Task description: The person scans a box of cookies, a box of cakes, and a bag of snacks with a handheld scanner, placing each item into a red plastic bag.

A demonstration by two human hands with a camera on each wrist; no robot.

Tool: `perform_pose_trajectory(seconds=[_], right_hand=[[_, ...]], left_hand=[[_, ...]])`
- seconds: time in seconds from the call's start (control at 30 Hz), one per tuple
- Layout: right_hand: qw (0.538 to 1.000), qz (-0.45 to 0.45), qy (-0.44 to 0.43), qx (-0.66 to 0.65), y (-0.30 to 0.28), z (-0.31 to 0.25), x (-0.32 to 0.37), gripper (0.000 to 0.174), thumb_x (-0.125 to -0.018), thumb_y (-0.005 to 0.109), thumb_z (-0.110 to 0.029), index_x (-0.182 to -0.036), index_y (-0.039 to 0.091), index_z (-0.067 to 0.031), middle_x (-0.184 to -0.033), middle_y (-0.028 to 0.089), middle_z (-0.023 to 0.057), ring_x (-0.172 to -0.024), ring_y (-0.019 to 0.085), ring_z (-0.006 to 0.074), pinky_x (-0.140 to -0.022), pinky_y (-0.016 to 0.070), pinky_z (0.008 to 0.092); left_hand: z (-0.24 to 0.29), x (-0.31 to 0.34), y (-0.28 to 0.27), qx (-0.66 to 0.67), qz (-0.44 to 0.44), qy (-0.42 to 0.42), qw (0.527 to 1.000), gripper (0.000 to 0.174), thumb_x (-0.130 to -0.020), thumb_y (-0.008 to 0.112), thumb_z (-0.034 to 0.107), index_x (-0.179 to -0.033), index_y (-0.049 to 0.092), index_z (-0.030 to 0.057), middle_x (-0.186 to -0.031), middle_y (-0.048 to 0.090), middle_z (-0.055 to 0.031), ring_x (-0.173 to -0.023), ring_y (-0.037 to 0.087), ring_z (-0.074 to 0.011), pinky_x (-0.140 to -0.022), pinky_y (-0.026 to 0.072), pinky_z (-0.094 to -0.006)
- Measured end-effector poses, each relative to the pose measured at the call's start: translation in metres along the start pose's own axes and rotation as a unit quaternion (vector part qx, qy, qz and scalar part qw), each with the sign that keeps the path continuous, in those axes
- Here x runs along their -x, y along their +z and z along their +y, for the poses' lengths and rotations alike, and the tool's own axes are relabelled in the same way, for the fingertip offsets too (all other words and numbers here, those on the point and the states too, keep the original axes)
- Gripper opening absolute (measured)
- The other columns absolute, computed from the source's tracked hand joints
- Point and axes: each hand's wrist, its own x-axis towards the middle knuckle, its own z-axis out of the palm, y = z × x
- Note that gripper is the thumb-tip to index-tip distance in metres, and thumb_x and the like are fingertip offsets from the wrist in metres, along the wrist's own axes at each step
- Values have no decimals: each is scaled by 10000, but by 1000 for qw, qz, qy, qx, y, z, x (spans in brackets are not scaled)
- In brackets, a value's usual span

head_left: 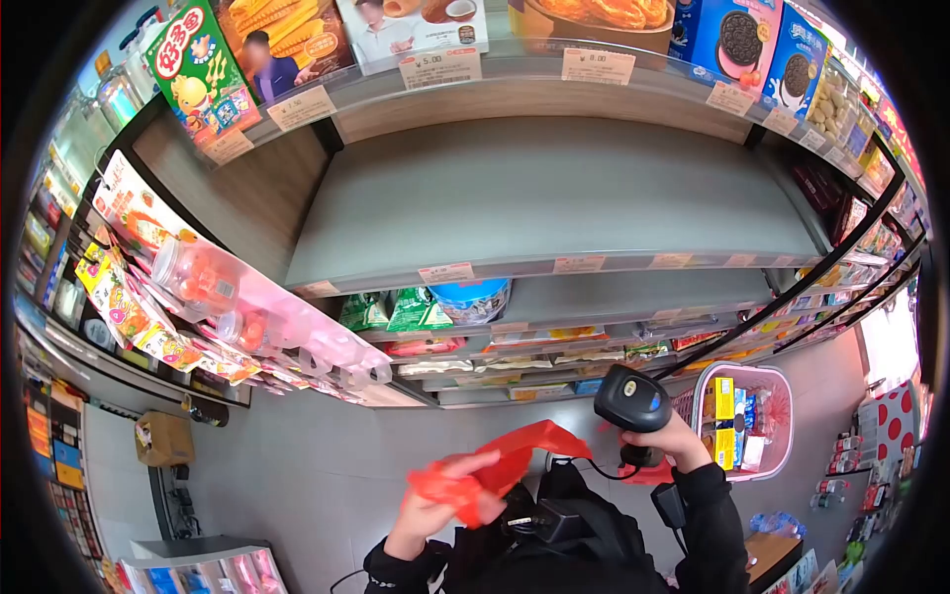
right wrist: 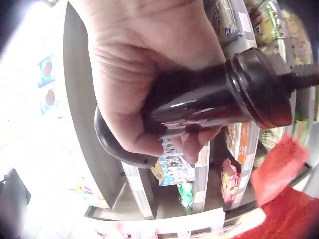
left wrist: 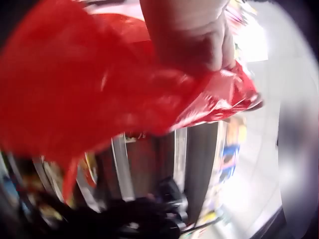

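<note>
Holding scanner (head_left: 633,399)—right hand (head_left: 677,442); bag (head_left: 522,451)—left hand (head_left: 429,507)

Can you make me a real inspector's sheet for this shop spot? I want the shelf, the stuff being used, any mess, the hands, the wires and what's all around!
Surface: wide grey shelf, price tags along its front edge.
Job's things: black scanner; thin red plastic, crumpled.
Clutter: cardboard box on the floor, at the left; pink basket holding packs, at the right.
Left hand: grips the red plastic.
Right hand: grips the scanner's handle.
Cables: black coiled cable at the handle's end; where it finishes, I can't tell.
Surroundings: snack boxes above the shelf, jars to its left.
</note>
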Motion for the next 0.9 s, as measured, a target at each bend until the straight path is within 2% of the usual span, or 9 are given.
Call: perform_pose_trajectory(seconds=[0.1, 0.13, 0.17, 0.23, 0.4, 0.5, 0.57, 0.7, 0.9], right_hand=[[1000, -25, -7, -9, -3, -8, -19, 363, -671, 591, 18, -1028, 529, -14, -886, 616, 80, -726, 561, 108, -655, 467, 252], [999, -44, -19, -4, -9, -4, -27, 360, -675, 566, 24, -1031, 527, -13, -891, 614, 91, -722, 560, 109, -662, 472, 255], [999, -42, -22, -5, -12, -6, -31, 360, -675, 566, 24, -1031, 527, -13, -891, 614, 91, -722, 560, 109, -662, 472, 255], [999, -34, -4, 2, -18, -9, -35, 373, -675, 560, 26, -1044, 518, -13, -888, 615, 92, -721, 560, 109, -663, 472, 255], [999, -44, -23, 10, -33, -16, -44, 368, -689, 587, -10, -1046, 497, -17, -856, 606, 84, -716, 553, 106, -635, 458, 253], [1000, 4, -18, 25, -37, -21, -54, 354, -692, 605, -35, -1031, 506, -14, -822, 591, 56, -700, 540, 95, -619, 453, 246], [999, -3, -30, 39, -39, -28, -60, 337, -687, 618, -51, -1005, 516, -11, -794, 573, 34, -678, 528, 87, -599, 446, 238], [998, -23, -42, 52, -43, -22, -74, 251, -689, 634, -70, -922, 553, -21, -744, 560, 6, -647, 508, 74, -582, 431, 239], [991, -81, -73, 78, -27, -31, -84, 358, -674, 698, -130, -982, 554, -19, -904, 587, 38, -862, 513, 118, -789, 406, 267]], left_hand=[[-7, -1, 0, 487, -57, 187, 851, 590, -835, 457, 143, -1331, 168, 6, -969, 606, -86, -836, 567, -189, -862, 370, -301], [-9, 3, 2, 339, 50, 120, 932, 724, -840, 502, 150, -1368, 5, 158, -926, 582, -196, -301, 413, -133, -292, 279, -169], [-6, 6, 4, 76, 75, 146, 983, 624, -815, 533, 222, -1308, 227, -7, -889, 604, -131, -727, 574, -274, -768, 426, -323], [6, -13, 2, 408, -55, -3, 911, 437, -814, 528, 154, -1196, 416, -26, -977, 567, -214, -852, 566, -316, -774, 438, -341], [12, -56, 0, -398, 83, 180, 896, 419, -763, 509, 23, -1177, 467, 78, -1093, 482, -252, -906, 564, -319, -786, 456, -387], [-12, -66, -1, 165, -14, 118, 979, 599, -779, 524, 78, -1316, 263, 125, -1065, 492, -263, -710, 605, -296, -627, 499, -340], [-8, -87, 8, 499, -132, 56, 854, 854, -732, 636, 248, -1358, 61, 158, -1095, 463, -291, -720, 603, -310, -638, 505, -379], [-27, -112, 1, 271, -29, -70, 959, 907, -683, 669, 414, -1347, 123, 125, -1193, 404, -250, -1024, 493, -301, -938, 348, -423], [-14, -133, 19, 217, 209, -45, 953, 283, -892, 441, 260, -1092, 432, 61, -700, 506, -47, -546, 483, -110, -587, 446, -275]])
